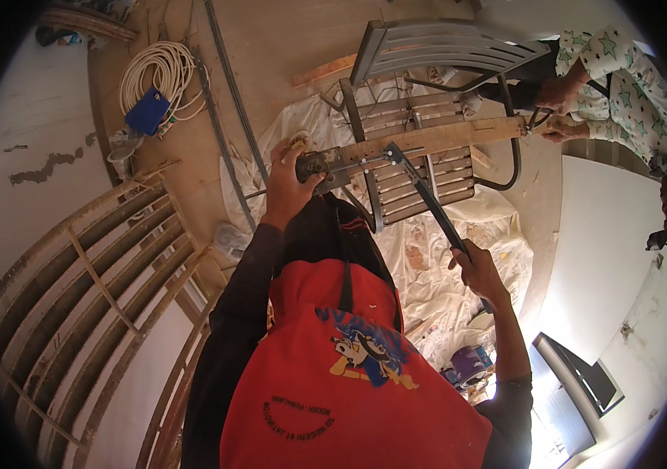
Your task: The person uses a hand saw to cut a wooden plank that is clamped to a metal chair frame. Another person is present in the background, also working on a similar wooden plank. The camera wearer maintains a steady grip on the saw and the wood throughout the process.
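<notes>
A wooden board lies across a grey metal chair with a slatted seat and back. At the board's left end, my left hand is closed round a dark, rounded metal piece. My right hand grips the lower part of a long dark lever tool; its upper end meets the board near a small metal fitting. Past the board's right end, a co-worker's hands hold a bent dark metal rod.
A crumpled pale plastic sheet covers floor under the chair. Coiled white cable and a blue object lie at the upper left. Long bars run beside them. A slatted frame stands left; a purple can sits lower right.
</notes>
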### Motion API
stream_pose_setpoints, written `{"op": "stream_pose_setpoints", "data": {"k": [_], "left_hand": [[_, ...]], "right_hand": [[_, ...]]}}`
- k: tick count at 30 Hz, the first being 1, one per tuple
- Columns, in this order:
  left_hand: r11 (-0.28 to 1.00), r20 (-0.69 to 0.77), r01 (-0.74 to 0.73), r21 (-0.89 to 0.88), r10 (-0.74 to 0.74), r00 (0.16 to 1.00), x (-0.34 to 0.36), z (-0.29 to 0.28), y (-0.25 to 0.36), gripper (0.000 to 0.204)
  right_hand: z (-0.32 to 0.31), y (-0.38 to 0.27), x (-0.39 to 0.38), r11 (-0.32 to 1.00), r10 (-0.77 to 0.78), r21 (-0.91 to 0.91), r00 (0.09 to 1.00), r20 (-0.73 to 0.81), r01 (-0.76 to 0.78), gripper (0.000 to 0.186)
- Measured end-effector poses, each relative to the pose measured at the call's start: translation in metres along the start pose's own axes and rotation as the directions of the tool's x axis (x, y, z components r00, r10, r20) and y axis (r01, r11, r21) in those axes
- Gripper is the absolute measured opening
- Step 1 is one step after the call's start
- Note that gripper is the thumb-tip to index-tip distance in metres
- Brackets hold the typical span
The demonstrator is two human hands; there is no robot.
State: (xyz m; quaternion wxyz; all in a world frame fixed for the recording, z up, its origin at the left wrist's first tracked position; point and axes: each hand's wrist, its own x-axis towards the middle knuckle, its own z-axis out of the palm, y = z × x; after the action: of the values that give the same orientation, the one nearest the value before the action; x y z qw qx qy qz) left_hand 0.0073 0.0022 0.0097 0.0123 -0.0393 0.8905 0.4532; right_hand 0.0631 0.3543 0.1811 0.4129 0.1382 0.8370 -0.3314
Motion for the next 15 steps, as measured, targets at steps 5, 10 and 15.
{"op": "stream_pose_setpoints", "data": {"k": [5,10,15], "left_hand": [[0.994,0.065,-0.090,-0.060,0.094,0.993,0.005,-0.002,-0.006,0.048],[0.988,0.104,-0.096,-0.119,0.109,0.989,0.010,-0.002,-0.009,0.045],[0.989,0.157,-0.056,-0.138,0.077,0.985,0.010,-0.004,-0.010,0.044]], "right_hand": [[0.000,0.005,0.001,0.999,0.020,-0.036,0.998,0.054,-0.019,0.022],[0.007,0.005,-0.001,0.986,-0.131,-0.102,0.991,-0.022,0.128,0.022],[0.012,0.011,0.003,0.970,0.013,-0.244,1.000,0.024,-0.007,0.024]]}}
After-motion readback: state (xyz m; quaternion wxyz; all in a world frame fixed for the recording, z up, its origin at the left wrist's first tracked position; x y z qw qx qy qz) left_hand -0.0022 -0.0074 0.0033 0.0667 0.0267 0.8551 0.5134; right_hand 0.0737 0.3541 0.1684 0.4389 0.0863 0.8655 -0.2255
